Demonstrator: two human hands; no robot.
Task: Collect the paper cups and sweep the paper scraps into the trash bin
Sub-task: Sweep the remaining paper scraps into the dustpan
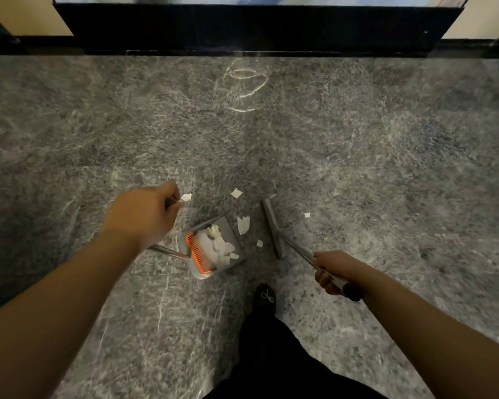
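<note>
At centre frame the grey dustpan, loaded with paper scraps, is set on the stone floor with its mouth opening toward the upper right; its handle is gripped by the curled fingers of the left hand. Just right of it, the broom head is laid with its long axis running from upper left to lower right. Its shaft is clasped in the right hand, and loose scraps are scattered between the two tools.

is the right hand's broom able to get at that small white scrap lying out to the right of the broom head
Probably yes. The right hand grips the grey broom, and the small white paper scrap lies on bare grey stone floor just beside its head, with nothing between them.
</note>
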